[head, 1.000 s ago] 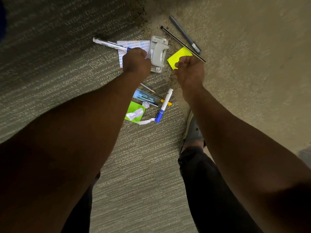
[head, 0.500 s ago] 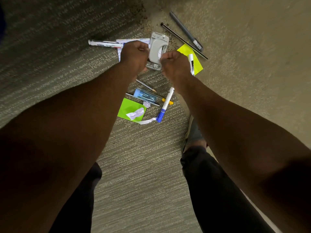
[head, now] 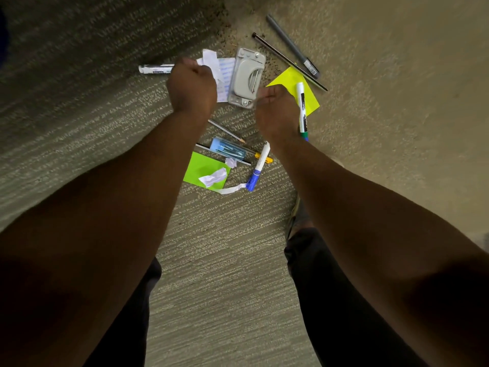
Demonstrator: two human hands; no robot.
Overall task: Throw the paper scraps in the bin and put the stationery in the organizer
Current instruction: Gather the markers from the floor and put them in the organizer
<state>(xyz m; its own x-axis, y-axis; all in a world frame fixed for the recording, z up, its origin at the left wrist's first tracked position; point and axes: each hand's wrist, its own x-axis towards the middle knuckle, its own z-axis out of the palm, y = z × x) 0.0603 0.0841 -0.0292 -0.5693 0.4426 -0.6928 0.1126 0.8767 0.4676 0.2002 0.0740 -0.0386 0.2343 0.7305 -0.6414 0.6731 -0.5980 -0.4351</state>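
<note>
Markers: three [head: 258,166] [head: 302,107] [head: 156,69]; sticky pads: two [head: 201,169] [head: 291,80].

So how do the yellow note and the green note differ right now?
The yellow note lies by the hole punch, partly under a marker and a black pencil. The green note lies nearer the person, with a crumpled white scrap on it. The yellow note is next to the right hand; the green note lies between the forearms. Both are flat, bright square sheets on the carpet.
</note>
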